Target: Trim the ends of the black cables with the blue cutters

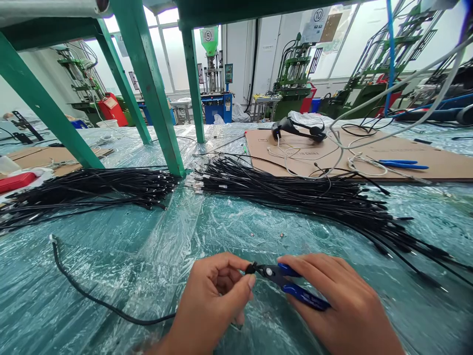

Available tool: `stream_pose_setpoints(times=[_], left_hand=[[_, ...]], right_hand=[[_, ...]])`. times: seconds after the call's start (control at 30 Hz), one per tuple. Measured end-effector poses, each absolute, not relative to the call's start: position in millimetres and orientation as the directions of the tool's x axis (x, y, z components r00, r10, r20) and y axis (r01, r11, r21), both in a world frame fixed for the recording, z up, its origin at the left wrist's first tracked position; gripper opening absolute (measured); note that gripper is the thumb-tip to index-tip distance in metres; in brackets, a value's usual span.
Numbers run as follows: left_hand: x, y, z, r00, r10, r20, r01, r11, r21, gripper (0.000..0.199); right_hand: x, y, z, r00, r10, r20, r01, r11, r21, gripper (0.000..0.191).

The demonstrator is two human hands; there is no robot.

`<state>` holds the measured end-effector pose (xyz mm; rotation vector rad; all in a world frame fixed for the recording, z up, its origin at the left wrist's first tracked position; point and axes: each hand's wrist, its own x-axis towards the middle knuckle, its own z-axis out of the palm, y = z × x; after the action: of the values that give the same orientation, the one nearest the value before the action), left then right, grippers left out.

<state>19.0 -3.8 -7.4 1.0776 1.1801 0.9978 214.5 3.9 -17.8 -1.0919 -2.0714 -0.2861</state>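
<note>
Between the thumb and index finger of my left hand (218, 296) is the black end of a black cable (111, 308). The cable runs out to the left over the plastic sheeting, and its white connector (52, 238) lies at the far end. My right hand (336, 298) is closed around blue-handled flush cutters (305, 296). Their jaws touch the black cable end at my left fingertips. Whether the blades bite into it is too small to tell. My left palm side and part of the cable under that hand are hidden.
Black cable bundles lie behind my hands, one left (96, 190) and one right (295, 197). Green metal posts (151, 88) rise from the table. A cardboard sheet (399, 148) holds a black headset (297, 129), white cords and blue-handled pliers (404, 164). Machines stand farther back.
</note>
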Motion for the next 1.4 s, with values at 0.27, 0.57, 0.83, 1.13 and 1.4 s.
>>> stream_pose_setpoints(times=[0.27,0.57,0.83,1.13,1.4], left_hand=[[20,-4,-5,0.121,0.968,-0.218,-0.025,0.223,0.975,0.014],[20,-3,-4,0.103,0.971,-0.215,-0.041,0.220,0.975,0.018],[20,-5,-11,0.096,0.980,-0.177,-0.044,0.182,0.982,0.018],[20,-4,-4,0.113,0.975,-0.189,0.039,0.186,0.982,0.020],[19,-5,0,0.132,0.973,-0.189,0.109,0.175,0.979,0.025]], right_hand=[[216,3,-17,-0.351,0.591,0.726,0.789,0.604,-0.111,0.016],[218,4,-21,-0.367,0.593,0.716,0.788,0.608,-0.099,0.016],[216,5,-19,-0.362,0.569,0.738,0.789,0.609,-0.083,0.016],[215,4,-22,-0.364,0.577,0.731,0.785,0.612,-0.092,0.015],[214,5,-23,-0.367,0.571,0.734,0.777,0.622,-0.095,0.016]])
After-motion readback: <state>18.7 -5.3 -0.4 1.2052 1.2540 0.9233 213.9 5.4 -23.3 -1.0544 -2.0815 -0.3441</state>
